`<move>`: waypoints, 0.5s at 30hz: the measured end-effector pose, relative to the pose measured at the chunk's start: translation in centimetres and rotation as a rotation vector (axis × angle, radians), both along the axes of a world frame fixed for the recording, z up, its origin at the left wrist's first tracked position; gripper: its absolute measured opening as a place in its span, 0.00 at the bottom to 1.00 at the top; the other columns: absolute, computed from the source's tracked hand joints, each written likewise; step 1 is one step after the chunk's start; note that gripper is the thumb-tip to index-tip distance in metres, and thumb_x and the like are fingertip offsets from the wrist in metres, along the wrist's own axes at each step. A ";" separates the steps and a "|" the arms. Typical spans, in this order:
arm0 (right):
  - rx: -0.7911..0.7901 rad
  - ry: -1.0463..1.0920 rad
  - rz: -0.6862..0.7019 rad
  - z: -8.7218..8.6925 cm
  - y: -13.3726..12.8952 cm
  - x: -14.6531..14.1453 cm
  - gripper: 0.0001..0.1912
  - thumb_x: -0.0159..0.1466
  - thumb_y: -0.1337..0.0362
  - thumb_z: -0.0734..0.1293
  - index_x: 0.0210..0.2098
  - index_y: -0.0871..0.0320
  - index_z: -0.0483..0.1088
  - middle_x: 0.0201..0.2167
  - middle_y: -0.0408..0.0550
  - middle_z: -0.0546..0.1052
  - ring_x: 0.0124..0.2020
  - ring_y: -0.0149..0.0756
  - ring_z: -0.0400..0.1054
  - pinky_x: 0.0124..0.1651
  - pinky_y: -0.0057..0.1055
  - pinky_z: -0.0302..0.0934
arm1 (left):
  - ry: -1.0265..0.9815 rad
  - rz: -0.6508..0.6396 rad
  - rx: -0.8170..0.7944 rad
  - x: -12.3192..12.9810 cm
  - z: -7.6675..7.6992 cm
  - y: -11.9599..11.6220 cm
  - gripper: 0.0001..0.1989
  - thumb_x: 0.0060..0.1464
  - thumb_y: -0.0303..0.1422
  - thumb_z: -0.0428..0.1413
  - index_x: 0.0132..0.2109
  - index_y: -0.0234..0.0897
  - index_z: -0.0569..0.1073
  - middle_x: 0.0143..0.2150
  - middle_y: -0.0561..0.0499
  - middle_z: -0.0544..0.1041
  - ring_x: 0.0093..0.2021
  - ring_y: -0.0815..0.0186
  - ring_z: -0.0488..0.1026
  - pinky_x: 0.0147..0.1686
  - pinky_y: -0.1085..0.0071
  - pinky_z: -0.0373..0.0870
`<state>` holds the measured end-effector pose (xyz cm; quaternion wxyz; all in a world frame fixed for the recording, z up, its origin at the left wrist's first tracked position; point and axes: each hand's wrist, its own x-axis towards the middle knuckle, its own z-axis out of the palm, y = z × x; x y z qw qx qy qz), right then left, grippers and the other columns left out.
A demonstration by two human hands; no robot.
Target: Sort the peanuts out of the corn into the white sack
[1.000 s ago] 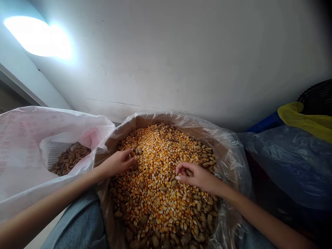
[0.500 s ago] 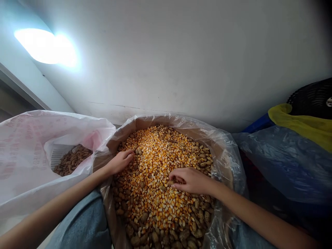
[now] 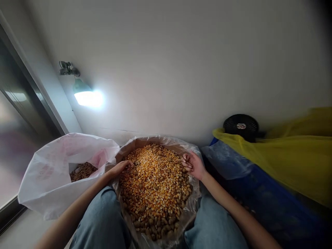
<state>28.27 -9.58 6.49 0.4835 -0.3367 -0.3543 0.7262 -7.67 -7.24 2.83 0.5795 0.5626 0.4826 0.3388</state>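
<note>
A clear plastic-lined sack (image 3: 195,204) stands between my knees, filled with yellow corn kernels (image 3: 155,173) and unshelled peanuts (image 3: 155,224). My left hand (image 3: 123,168) rests low over the sack's left side, its fingers curled down at the corn; what they hold, if anything, is hidden. Above the right rim, my right hand (image 3: 193,166) is turned palm up with bent fingers around small brownish pieces that look like peanuts. To the left, a white bag (image 3: 52,186) gapes open, with brown peanuts (image 3: 83,172) inside it.
A lit lamp (image 3: 86,97) hangs on the wall behind the white bag. On the right are a black fan (image 3: 241,126), yellow netting (image 3: 290,159), a clear plastic sheet (image 3: 230,159) and a blue crate (image 3: 272,200). My knees (image 3: 103,218) flank the sack.
My right hand has risen from the middle of the corn to the sack's right rim and turned palm up. The left hand stays near the left side. The view has tilted up and back.
</note>
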 end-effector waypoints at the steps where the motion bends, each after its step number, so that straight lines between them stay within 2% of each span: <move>1: 0.002 -0.019 -0.029 0.4 -1.0 0.5 0.17 0.54 0.52 0.59 0.19 0.59 0.55 0.17 0.38 0.56 0.13 0.20 0.38 0.13 0.20 0.30 | -0.049 0.005 -0.013 -0.3 0.5 -0.3 0.10 0.42 0.38 0.49 0.26 0.34 0.63 0.18 0.58 0.58 0.14 0.77 0.49 0.12 0.78 0.45; 5: 0.051 -0.095 -0.161 1.0 -6.7 2.4 0.22 0.53 0.54 0.63 0.15 0.60 0.49 0.13 0.35 0.51 0.12 0.18 0.36 0.13 0.19 0.30 | -0.224 0.053 -0.035 -1.7 2.6 -1.9 0.08 0.43 0.37 0.46 0.25 0.36 0.58 0.17 0.60 0.50 0.13 0.78 0.43 0.11 0.79 0.42; 8: 0.076 -0.117 -0.277 1.0 -10.9 3.2 0.23 0.53 0.53 0.62 0.14 0.59 0.47 0.13 0.35 0.51 0.11 0.18 0.36 0.12 0.19 0.30 | -0.295 0.095 -0.057 -2.5 4.4 -3.7 0.12 0.46 0.39 0.44 0.23 0.37 0.53 0.15 0.61 0.48 0.12 0.78 0.42 0.10 0.80 0.41; 11: 0.068 -0.084 -0.373 1.0 -13.5 3.4 0.23 0.52 0.54 0.63 0.14 0.59 0.46 0.12 0.34 0.50 0.10 0.18 0.36 0.11 0.19 0.31 | -0.291 0.106 -0.097 -2.9 6.4 -5.9 0.17 0.47 0.41 0.46 0.21 0.37 0.50 0.14 0.61 0.47 0.11 0.79 0.42 0.09 0.81 0.39; 15: 0.046 -0.037 -0.409 1.6 -15.9 3.1 0.23 0.53 0.57 0.63 0.14 0.59 0.46 0.11 0.34 0.49 0.10 0.18 0.37 0.11 0.18 0.32 | -0.221 0.101 -0.104 -2.9 9.0 -9.0 0.18 0.47 0.41 0.49 0.21 0.35 0.52 0.14 0.62 0.47 0.11 0.80 0.43 0.09 0.83 0.38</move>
